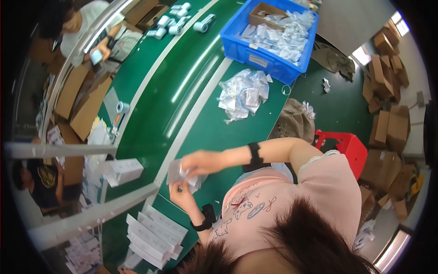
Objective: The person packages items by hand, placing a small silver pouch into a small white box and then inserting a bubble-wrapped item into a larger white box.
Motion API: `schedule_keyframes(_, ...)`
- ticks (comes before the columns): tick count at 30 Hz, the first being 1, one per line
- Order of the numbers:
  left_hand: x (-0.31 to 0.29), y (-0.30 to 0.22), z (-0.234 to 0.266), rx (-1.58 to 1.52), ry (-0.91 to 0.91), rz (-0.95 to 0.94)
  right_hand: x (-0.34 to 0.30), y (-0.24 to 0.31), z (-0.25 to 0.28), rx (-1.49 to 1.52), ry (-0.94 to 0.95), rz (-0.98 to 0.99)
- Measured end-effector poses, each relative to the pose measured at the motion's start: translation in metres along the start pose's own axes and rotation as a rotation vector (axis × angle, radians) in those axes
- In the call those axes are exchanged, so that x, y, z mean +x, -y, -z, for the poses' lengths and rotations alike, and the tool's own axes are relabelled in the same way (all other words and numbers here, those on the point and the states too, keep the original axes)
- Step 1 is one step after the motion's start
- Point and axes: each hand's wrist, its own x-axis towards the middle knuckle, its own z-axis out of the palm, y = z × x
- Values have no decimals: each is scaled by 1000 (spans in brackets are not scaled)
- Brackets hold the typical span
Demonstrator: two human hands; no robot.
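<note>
My left hand point(180, 193) is closed on a small white box point(174, 172) above the near edge of the green workbench. Over the box's mouth is my right hand point(200, 163), its fingers bent around a clear plastic packet point(184, 173); the hand is smeared by motion and what the packet contains cannot be made out. A pile of clear plastic packets point(244, 95) lies on the bench beyond my right arm. To the left of my left hand, several white boxes point(156, 236) are stacked on the bench.
A blue crate point(259, 61) full of plastic packets stands at the far end. Beyond a metal rail runs a green conveyor belt point(175, 86) carrying a white box point(124, 171). Light-blue handheld devices point(175, 27) lie across it, near a co-worker's hand point(103, 49). A red stool point(345, 148) is behind me.
</note>
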Motion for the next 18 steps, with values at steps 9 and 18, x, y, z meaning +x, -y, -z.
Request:
schedule_keyframes(9, 4, 13, 6, -418, 5, 323, 10, -15, -41, 182, -108, 487)
schedule_keyframes(18, 47, -23, -27, -398, 104, 291, 12, -17, -52, 61, 46, 528)
